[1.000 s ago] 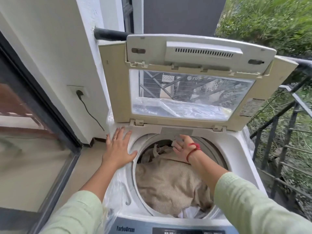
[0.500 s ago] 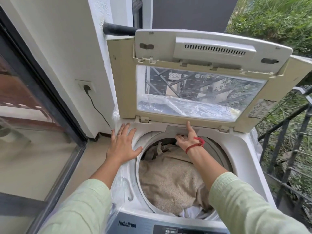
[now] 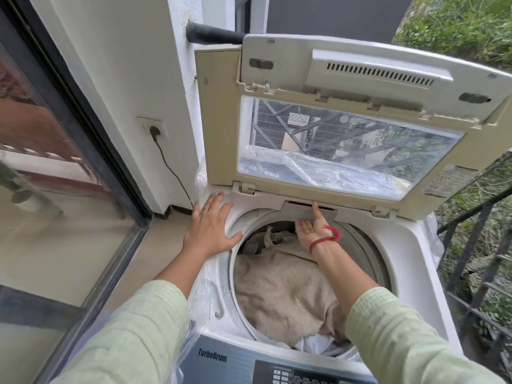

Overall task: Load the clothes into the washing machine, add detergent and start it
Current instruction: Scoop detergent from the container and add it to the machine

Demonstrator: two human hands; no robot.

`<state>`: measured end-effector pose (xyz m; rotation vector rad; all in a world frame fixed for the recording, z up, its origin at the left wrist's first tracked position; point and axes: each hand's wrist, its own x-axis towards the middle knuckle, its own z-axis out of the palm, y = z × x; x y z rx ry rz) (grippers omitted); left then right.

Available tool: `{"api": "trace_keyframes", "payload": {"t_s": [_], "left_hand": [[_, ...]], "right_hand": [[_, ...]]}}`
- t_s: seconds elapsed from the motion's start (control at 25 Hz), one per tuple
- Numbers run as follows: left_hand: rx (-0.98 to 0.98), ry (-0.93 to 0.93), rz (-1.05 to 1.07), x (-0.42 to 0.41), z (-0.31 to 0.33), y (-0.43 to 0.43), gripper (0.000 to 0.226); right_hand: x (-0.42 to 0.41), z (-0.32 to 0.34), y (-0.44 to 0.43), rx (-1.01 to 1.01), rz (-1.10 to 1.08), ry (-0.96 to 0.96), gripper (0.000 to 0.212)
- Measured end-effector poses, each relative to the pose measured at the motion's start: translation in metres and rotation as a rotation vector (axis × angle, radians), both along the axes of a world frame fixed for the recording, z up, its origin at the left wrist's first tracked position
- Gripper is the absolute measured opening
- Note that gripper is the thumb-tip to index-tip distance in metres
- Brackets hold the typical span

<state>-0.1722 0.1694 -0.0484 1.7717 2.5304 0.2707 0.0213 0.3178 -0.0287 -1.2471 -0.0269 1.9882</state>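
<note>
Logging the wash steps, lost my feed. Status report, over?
Left hand flat on washer top, back-left corner. Right hand palm up, thumb on grey flap at rear rim. Clothes in drum, lid up. Nothing in the way.

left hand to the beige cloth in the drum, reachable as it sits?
Probably yes. The left hand lies flat on the washer top beside the drum mouth, the lid stands open and the beige cloth lies uncovered. The right hand is at the back flap.

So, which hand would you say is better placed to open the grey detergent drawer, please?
The right hand: its thumb touches the drawer, while the left hand rests flat on the washer's top.
</note>
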Motion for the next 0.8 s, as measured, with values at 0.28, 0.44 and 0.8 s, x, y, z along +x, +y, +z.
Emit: {"api": "trace_keyframes", "payload": {"t_s": [0.28,0.44,0.8], "left_hand": [[0.001,0.001,0.008,0.000,0.000,0.000,0.085],[0.019,-0.006,0.006,0.000,0.000,-0.001,0.089],[0.038,-0.008,0.008,0.000,-0.002,-0.001,0.078]], "right_hand": [[0.011,-0.003,-0.006,0.050,0.069,-0.063,0.070],[0.026,-0.008,-0.021,0.066,0.145,-0.091,0.059],[0.034,-0.010,-0.038,0.042,0.124,-0.074,0.014]]}}
